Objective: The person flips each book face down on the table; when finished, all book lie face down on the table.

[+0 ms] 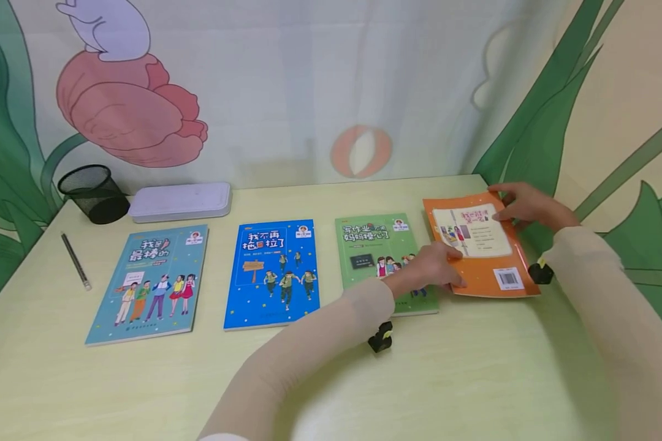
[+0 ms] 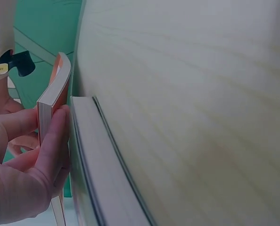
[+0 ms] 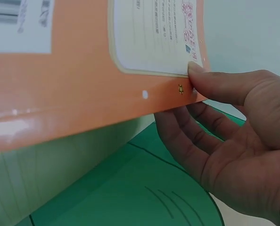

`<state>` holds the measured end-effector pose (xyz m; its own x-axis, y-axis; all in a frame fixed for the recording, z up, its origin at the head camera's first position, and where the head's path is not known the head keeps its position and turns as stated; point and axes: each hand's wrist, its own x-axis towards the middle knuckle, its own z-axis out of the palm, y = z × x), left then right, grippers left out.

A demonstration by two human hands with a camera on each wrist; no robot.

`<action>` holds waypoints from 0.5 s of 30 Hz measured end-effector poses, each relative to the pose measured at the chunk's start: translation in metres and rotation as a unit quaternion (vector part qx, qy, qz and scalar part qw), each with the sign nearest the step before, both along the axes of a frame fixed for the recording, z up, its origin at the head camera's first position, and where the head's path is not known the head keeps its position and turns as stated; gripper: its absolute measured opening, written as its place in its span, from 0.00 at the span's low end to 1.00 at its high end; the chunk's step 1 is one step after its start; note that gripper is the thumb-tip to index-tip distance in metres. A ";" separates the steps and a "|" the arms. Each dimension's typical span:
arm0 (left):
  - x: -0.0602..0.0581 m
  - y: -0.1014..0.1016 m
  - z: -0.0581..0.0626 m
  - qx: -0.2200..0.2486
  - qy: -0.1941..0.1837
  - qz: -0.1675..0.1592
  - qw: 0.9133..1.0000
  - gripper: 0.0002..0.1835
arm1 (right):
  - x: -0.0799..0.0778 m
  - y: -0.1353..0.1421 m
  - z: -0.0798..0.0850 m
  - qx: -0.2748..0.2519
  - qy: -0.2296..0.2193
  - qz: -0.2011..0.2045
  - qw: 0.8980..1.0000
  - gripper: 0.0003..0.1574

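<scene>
An orange book [image 1: 474, 269], its barcode side up, is held between both hands at the right of the table. My left hand [image 1: 433, 264] pinches its left edge, thumb on top and fingers beneath, as the left wrist view shows with the page block [image 2: 53, 99]. At the upper right corner my right hand [image 1: 532, 207] grips the cover, with the thumb [image 3: 220, 84] above and the other fingers below. In the right wrist view the book is lifted off the table at that side. Partly under my left forearm lies a green book [image 1: 364, 275].
A blue book [image 1: 273, 306] and a teal book [image 1: 160, 257] lie farther left. Behind them stand a pale pencil case [image 1: 182, 202] and a black mesh pen cup [image 1: 96, 193]. A pencil [image 1: 76, 260] lies near the left edge. A printed curtain [image 1: 287, 92] hangs behind the table.
</scene>
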<state>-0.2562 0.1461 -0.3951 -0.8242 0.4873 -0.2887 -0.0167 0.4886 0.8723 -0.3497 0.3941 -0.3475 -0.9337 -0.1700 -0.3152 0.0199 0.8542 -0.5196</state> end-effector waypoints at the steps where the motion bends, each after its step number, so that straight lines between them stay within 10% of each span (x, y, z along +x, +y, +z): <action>1: 0.000 0.001 -0.001 0.000 0.001 -0.001 1.000 0.35 | -0.001 0.000 -0.001 0.003 -0.001 0.002 1.000 0.46; 15: 0.003 0.008 -0.006 -0.015 0.015 -0.012 1.000 0.33 | -0.009 0.004 -0.018 0.019 -0.026 -0.011 0.999 0.47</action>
